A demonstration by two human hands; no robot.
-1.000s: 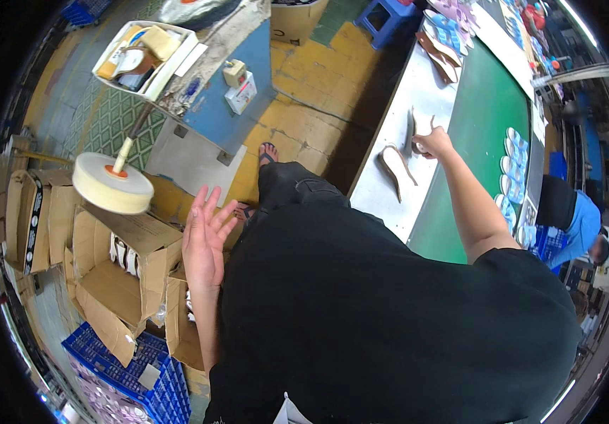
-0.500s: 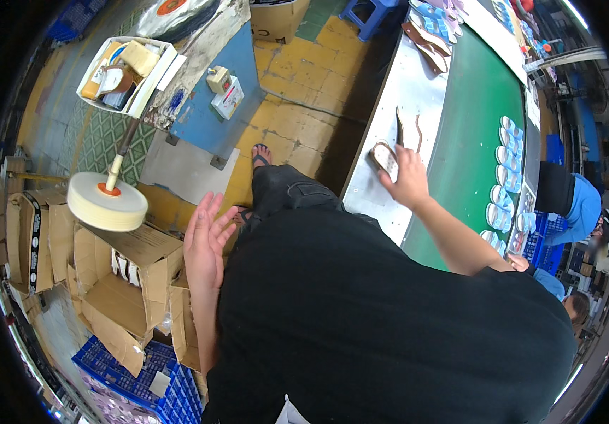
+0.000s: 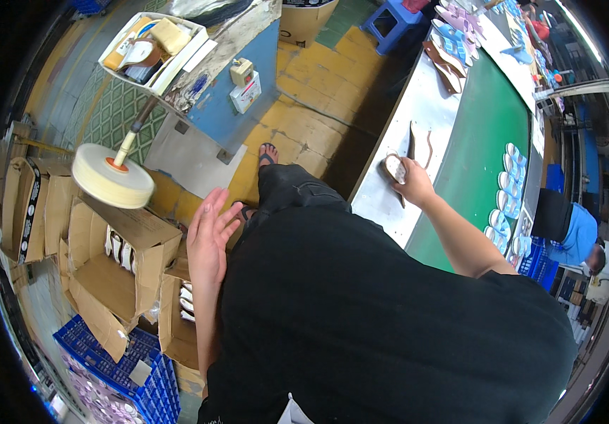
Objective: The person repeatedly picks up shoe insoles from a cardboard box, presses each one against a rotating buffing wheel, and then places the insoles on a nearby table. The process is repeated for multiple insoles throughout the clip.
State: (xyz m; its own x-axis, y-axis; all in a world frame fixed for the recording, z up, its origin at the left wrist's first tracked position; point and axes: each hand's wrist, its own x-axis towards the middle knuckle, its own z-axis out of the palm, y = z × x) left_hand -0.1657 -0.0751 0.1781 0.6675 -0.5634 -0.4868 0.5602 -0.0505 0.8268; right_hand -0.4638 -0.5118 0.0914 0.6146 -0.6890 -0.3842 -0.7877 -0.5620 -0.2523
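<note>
My right hand (image 3: 415, 182) is closed round a brown-edged shoe sole (image 3: 394, 167) with a pale face, over the metal ledge (image 3: 405, 212) beside the green belt. Two slim brown pieces, one a curved dark sole (image 3: 412, 141), lie just beyond my fingers. At my left side my left hand (image 3: 209, 237) is raised, palm up and fingers spread, holding nothing. Nearest to it stand a white polishing wheel (image 3: 113, 177) on a shaft and an open cardboard box (image 3: 103, 279) with several brown-and-white soles inside.
The green conveyor belt (image 3: 477, 120) carries a row of blue sandals (image 3: 508, 185) along its far edge. More brown soles (image 3: 444, 67) lie further up the ledge. A blue machine cabinet (image 3: 237, 74) bears a white bin (image 3: 150, 53). A blue crate (image 3: 117, 367) stands lower left; a co-worker (image 3: 573, 230) is at right.
My right hand, laid over the sole before, now has its fingers wrapped round it and the sole is tilted. My left hand stays open. The whole view has shifted slightly.
</note>
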